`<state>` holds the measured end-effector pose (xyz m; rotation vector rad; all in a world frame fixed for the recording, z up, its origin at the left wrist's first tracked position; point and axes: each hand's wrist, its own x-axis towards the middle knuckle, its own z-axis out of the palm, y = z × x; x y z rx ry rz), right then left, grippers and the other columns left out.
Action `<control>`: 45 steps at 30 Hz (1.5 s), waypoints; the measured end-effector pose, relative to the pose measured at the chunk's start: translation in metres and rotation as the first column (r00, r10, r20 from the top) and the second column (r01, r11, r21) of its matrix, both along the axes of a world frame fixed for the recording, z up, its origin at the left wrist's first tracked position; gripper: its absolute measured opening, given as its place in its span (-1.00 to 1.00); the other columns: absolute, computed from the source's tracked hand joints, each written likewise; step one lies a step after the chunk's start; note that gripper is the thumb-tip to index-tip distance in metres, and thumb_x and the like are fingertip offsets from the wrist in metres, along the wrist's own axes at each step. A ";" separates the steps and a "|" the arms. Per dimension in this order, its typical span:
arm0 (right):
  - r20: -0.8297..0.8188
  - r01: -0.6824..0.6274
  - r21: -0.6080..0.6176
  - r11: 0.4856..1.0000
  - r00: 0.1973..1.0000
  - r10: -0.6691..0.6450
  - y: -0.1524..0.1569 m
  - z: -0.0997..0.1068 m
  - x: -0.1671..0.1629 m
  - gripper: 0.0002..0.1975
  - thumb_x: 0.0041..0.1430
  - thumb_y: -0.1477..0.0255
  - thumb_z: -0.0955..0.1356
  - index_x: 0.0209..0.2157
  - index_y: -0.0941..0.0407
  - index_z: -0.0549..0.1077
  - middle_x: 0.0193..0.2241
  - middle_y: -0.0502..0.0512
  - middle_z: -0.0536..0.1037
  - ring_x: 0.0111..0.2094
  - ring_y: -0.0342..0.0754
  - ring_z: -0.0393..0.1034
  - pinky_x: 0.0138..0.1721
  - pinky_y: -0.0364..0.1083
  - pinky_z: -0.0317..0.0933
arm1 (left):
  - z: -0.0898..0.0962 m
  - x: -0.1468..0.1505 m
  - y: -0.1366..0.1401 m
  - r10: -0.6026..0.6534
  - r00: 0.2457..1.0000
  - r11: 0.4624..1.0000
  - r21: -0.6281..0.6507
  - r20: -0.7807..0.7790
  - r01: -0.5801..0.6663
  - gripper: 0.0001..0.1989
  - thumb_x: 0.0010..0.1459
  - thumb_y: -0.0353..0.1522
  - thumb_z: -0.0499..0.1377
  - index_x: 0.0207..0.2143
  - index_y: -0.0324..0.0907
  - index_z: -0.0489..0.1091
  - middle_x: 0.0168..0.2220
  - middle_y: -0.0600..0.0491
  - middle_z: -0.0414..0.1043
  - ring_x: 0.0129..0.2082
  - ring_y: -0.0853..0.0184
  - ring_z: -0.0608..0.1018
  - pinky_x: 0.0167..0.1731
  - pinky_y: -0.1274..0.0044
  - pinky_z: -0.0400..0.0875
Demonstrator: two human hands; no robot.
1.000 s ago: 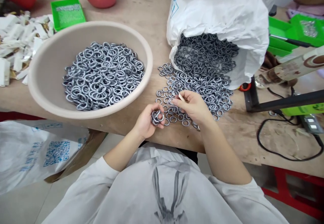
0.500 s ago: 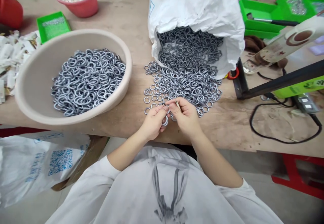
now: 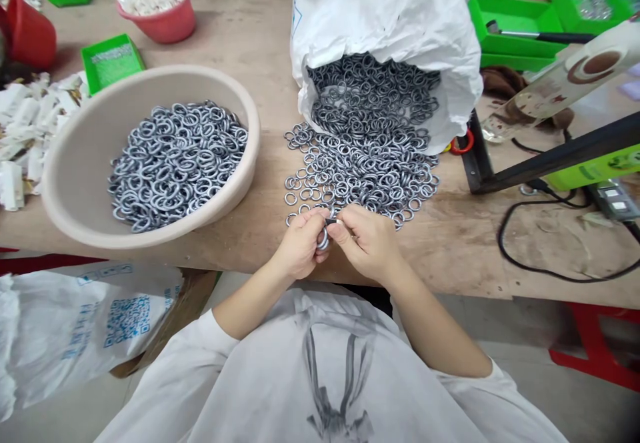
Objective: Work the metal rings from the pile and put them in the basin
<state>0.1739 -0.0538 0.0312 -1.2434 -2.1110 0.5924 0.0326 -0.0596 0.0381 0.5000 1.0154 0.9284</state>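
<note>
My left hand (image 3: 303,243) is closed around a few grey metal-looking rings (image 3: 323,239), which show at its fingertips. Pinched in my right hand (image 3: 369,239) is a slim tool with a dark tip (image 3: 331,221); most of it is hidden by the fingers, so its kind is unclear. That tip meets the rings at the left fingertips. Just beyond both hands spreads a heap of loose grey rings (image 3: 370,163), spilling from the mouth of a white sack (image 3: 385,9) that lies on its side.
Left of the heap stands a wide beige basin (image 3: 75,183) full of similar rings. Farther back are a pink bowl (image 3: 163,23) of white pieces and a green tray (image 3: 95,73). A black metal frame (image 3: 550,163) and a looped cable (image 3: 505,243) occupy the right side.
My right hand has turned, and the slim tool's dark tip now points left at the rings; before, a thin end stuck up between the fingers. The view has shifted slightly.
</note>
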 end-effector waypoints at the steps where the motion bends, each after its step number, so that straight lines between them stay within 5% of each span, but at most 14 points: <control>1: -0.017 0.018 -0.018 1.000 1.000 -0.018 0.003 -0.002 0.002 -0.53 0.37 0.10 0.17 -0.55 0.07 0.20 -0.57 -0.01 0.31 -0.51 -0.13 0.16 -0.45 -0.10 -0.06 | -0.001 0.000 -0.002 -0.020 1.000 1.000 0.015 0.004 0.020 -0.64 0.00 -0.17 0.28 -0.50 -0.15 0.17 -0.73 0.29 0.06 -0.80 0.57 0.11 -0.81 0.71 0.00; 6: 0.010 0.246 -0.140 0.959 0.969 -0.247 0.031 -0.013 0.010 -0.50 0.38 0.08 0.15 -0.56 0.07 0.22 -0.63 -0.04 0.28 -0.55 -0.12 0.15 -0.48 -0.11 -0.08 | -0.012 -0.011 -0.016 -0.206 0.978 0.976 0.088 0.044 0.201 -0.55 -0.04 -0.07 0.32 -0.57 -0.18 0.20 -0.68 0.23 0.15 -0.79 0.57 0.15 -0.84 0.68 0.05; 9: 0.183 0.184 -0.132 0.974 0.970 -0.159 0.047 -0.011 -0.005 -0.56 0.35 0.09 0.21 -0.47 0.08 0.40 -0.52 0.02 0.45 -0.47 -0.08 0.28 -0.45 -0.11 -0.04 | -0.018 -0.030 -0.018 -0.108 0.992 0.993 0.054 0.066 0.104 -0.61 -0.04 -0.12 0.31 -0.56 -0.19 0.25 -0.69 0.23 0.13 -0.77 0.56 0.15 -0.83 0.67 0.10; 14: 0.439 -0.025 -0.067 0.997 0.897 0.052 0.069 -0.011 -0.059 -0.68 0.26 0.21 0.36 -0.02 0.02 0.53 -0.10 0.17 0.56 -0.21 0.05 0.45 -0.37 -0.09 0.10 | -0.022 -0.068 -0.015 0.082 0.994 0.996 0.038 0.076 -0.085 -0.80 -0.02 -0.32 0.25 -0.32 -0.24 0.45 -0.69 0.26 0.08 -0.75 0.53 0.15 -0.79 0.67 0.18; 19: 0.536 -0.086 -0.097 0.992 0.835 0.125 0.086 -0.021 -0.083 -0.71 0.21 0.32 0.41 -0.04 0.04 0.54 -0.10 0.21 0.53 -0.22 0.06 0.46 -0.34 -0.08 0.15 | -0.023 -0.085 -0.013 0.215 0.951 0.976 -0.083 0.222 -0.201 -0.94 0.04 -0.39 0.15 -0.41 -0.20 0.37 -0.63 0.21 0.11 -0.70 0.49 0.22 -0.76 0.66 0.25; 22: 0.411 -0.048 -0.117 0.992 0.907 0.093 0.090 -0.022 -0.075 -0.82 0.17 0.36 0.43 -0.20 0.10 0.55 -0.22 0.17 0.56 -0.24 0.06 0.44 -0.30 -0.06 0.15 | -0.025 -0.088 -0.009 0.214 0.889 0.969 -0.199 0.405 -0.143 -0.88 0.16 -0.37 0.10 -0.42 -0.22 0.34 -0.59 0.18 0.09 -0.69 0.52 0.21 -0.81 0.74 0.11; 25: 0.050 -0.023 -0.222 0.975 0.998 0.035 0.084 -0.017 -0.056 -0.86 0.18 0.33 0.40 -0.33 0.12 0.51 -0.40 0.06 0.53 -0.34 -0.02 0.39 -0.31 -0.08 0.17 | -0.025 -0.084 -0.001 0.226 0.825 0.955 -0.286 0.518 -0.082 -0.81 0.26 -0.35 0.04 -0.40 -0.23 0.33 -0.56 0.17 0.09 -0.70 0.56 0.18 -0.84 0.79 -0.04; 30: -0.488 -0.094 -0.388 0.917 0.865 -0.117 0.052 -0.013 -0.032 -0.75 0.10 0.20 0.44 -0.34 0.09 0.46 -0.43 -0.01 0.50 -0.41 -0.11 0.36 -0.34 -0.10 0.24 | -0.021 -0.058 0.009 0.164 0.838 0.953 -0.303 0.521 0.001 -0.73 0.34 -0.33 -0.01 -0.43 -0.23 0.24 -0.48 0.12 0.23 -0.73 0.62 0.14 -0.85 0.80 -0.07; 34: -0.590 -0.175 -0.401 0.899 0.800 -0.108 0.036 -0.018 -0.017 -0.76 0.14 0.18 0.44 -0.31 0.06 0.49 -0.42 0.00 0.51 -0.41 -0.09 0.41 -0.33 -0.08 0.29 | -0.019 -0.037 0.008 -0.096 0.877 0.968 -0.162 0.471 0.193 -0.74 0.30 -0.19 0.10 -0.32 -0.21 0.29 -0.48 0.14 0.24 -0.73 0.64 0.13 -0.84 0.82 -0.07; 39: -0.559 -0.071 -0.194 0.978 0.828 -0.051 0.034 -0.028 0.003 -0.74 0.14 0.12 0.44 -0.37 0.03 0.55 -0.41 0.03 0.50 -0.33 -0.04 0.46 -0.25 -0.03 0.33 | -0.016 -0.024 0.004 -0.340 0.825 0.907 -0.075 0.450 0.415 -0.59 0.22 -0.02 0.15 -0.30 -0.21 0.30 -0.49 0.17 0.19 -0.73 0.63 0.12 -0.84 0.81 -0.07; 42: -0.565 -0.098 -0.089 0.991 0.825 0.031 0.031 -0.028 0.009 -0.74 0.17 0.12 0.43 -0.36 0.02 0.57 -0.41 0.06 0.53 -0.32 -0.03 0.46 -0.21 -0.01 0.34 | -0.013 -0.017 0.003 -0.340 0.841 0.912 -0.071 0.420 0.404 -0.67 0.20 -0.11 0.20 -0.32 -0.20 0.26 -0.50 0.19 0.16 -0.73 0.64 0.12 -0.83 0.81 -0.07; 45: -0.561 -0.130 -0.060 0.990 0.825 0.074 0.027 -0.024 0.011 -0.73 0.10 0.13 0.47 -0.35 0.05 0.57 -0.38 0.06 0.55 -0.31 -0.04 0.44 -0.21 -0.03 0.32 | -0.012 -0.009 0.002 -0.239 0.927 0.963 -0.051 0.290 0.265 -0.69 0.15 -0.18 0.26 -0.33 -0.16 0.20 -0.54 0.23 0.15 -0.74 0.63 0.12 -0.82 0.81 -0.09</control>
